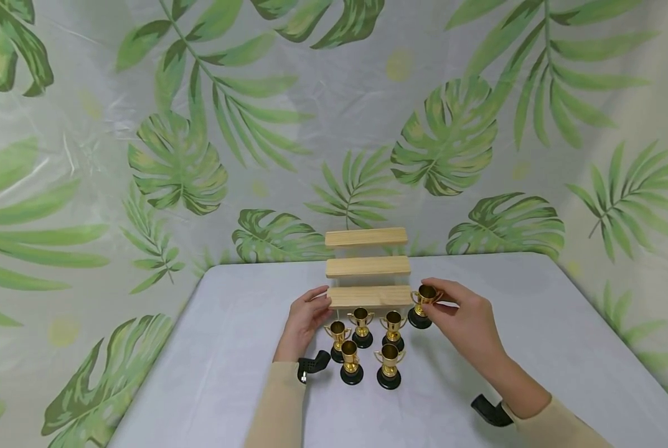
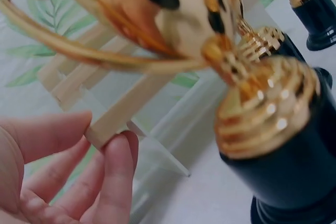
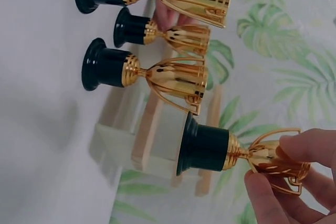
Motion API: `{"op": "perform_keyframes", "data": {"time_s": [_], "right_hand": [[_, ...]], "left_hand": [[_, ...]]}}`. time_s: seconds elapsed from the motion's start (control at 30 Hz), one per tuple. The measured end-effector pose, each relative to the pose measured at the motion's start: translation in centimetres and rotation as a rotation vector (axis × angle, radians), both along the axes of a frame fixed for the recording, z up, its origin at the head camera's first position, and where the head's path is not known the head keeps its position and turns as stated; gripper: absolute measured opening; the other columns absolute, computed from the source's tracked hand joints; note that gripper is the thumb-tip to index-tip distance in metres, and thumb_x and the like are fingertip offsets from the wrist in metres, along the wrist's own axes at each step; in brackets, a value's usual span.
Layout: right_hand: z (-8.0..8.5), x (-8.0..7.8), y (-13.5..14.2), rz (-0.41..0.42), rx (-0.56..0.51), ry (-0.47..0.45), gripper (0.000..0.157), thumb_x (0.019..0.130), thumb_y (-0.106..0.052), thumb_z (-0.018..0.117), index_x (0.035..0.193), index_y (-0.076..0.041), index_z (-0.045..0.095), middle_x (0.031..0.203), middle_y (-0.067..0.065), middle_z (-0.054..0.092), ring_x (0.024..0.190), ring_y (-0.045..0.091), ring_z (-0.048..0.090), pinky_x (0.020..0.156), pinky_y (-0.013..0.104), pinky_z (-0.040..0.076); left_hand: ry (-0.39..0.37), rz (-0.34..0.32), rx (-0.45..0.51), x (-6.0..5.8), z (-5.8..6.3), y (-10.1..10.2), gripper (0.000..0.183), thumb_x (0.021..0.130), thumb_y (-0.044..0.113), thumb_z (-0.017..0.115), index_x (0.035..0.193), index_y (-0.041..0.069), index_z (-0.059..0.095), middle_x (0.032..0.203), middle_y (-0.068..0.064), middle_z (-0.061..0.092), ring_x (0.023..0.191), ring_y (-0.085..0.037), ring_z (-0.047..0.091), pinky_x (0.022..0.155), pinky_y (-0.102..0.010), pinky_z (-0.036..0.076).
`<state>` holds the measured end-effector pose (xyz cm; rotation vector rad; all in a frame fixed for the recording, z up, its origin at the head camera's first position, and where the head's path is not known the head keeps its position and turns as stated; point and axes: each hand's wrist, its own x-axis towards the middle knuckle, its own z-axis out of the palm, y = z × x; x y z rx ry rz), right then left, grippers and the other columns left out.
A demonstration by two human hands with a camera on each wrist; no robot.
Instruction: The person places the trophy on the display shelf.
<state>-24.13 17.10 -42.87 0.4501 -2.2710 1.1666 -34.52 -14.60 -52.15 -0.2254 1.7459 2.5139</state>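
Observation:
A small gold trophy cup (image 1: 420, 320) with a black base is held by my right hand (image 1: 469, 318), its thumb and fingers pinching the cup part. In the right wrist view this trophy (image 3: 210, 148) is raised off the table, near the right end of a tiered wooden rack. My left hand (image 1: 304, 318) grips the left end of the rack's lowest board (image 1: 370, 297); the left wrist view shows thumb and fingers around that board end (image 2: 113, 124). Several matching trophies stand upright in front of the rack, among them a front one (image 1: 390, 367) and one near my left hand (image 1: 338, 333).
The rack has a middle board (image 1: 367, 266) and a top board (image 1: 365, 237), on pale translucent side supports. A white-covered table (image 1: 221, 373) lies beneath everything. Behind it hangs a leaf-patterned curtain (image 1: 356, 112). Black wrist devices sit on both forearms.

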Motion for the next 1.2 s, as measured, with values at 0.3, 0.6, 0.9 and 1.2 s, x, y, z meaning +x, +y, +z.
{"op": "perform_keyframes", "data": {"time_s": [0.3, 0.6, 0.9, 1.2], "right_hand": [[0.5, -0.6, 0.1, -0.005, 0.0, 0.02, 0.048, 0.079, 0.002, 0.083, 0.123, -0.012, 0.071, 0.111, 0.0, 0.071, 0.094, 0.015, 0.069, 0.074, 0.024, 0.057], [1.2, -2.3, 0.5, -0.003, 0.037, 0.042, 0.046, 0.081, 0.001, 0.081, 0.125, -0.011, 0.07, 0.109, 0.001, 0.071, 0.093, 0.015, 0.068, 0.074, 0.025, 0.057], [1.6, -4.0, 0.0, 0.02, 0.029, 0.032, 0.046, 0.083, -0.005, 0.082, 0.126, -0.015, 0.07, 0.107, 0.0, 0.071, 0.091, 0.015, 0.068, 0.074, 0.017, 0.055], [2.4, -4.7, -1.5, 0.064, 0.027, 0.07, 0.046, 0.082, -0.002, 0.081, 0.126, -0.013, 0.07, 0.107, 0.002, 0.072, 0.091, 0.018, 0.068, 0.074, 0.026, 0.058]], "left_hand": [[0.038, -0.019, 0.008, -0.1, -0.6, -0.1, 0.044, 0.09, -0.002, 0.07, 0.133, -0.003, 0.061, 0.109, -0.012, 0.068, 0.088, -0.016, 0.068, 0.082, -0.031, 0.057], [0.042, -0.018, 0.021, -0.2, -0.6, 0.3, 0.044, 0.088, -0.004, 0.071, 0.132, -0.004, 0.061, 0.107, -0.012, 0.067, 0.087, -0.017, 0.068, 0.08, -0.031, 0.057], [0.043, -0.02, 0.009, -0.1, -0.4, 0.3, 0.045, 0.089, -0.005, 0.069, 0.133, -0.005, 0.06, 0.106, -0.013, 0.068, 0.086, -0.016, 0.068, 0.08, -0.031, 0.057], [0.044, -0.01, 0.001, 0.0, -0.2, -0.1, 0.044, 0.088, -0.006, 0.069, 0.132, -0.004, 0.061, 0.105, -0.012, 0.069, 0.086, -0.017, 0.068, 0.077, -0.03, 0.057]]}}
